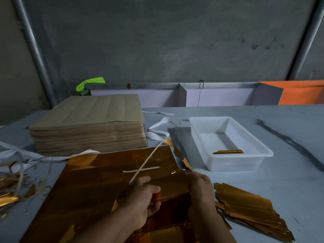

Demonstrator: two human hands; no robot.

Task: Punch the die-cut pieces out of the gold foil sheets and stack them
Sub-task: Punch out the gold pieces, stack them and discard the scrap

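Gold sheet part-punched | left hand and right hand grip one piece | stack begun | tall pile seemingly waits

Glossy gold foil sheet flat beneath the fingers, rectangular die-cut piece lifted off it, pinched between left hand and right hand, loose stack of punched pieces just right of the right fingers
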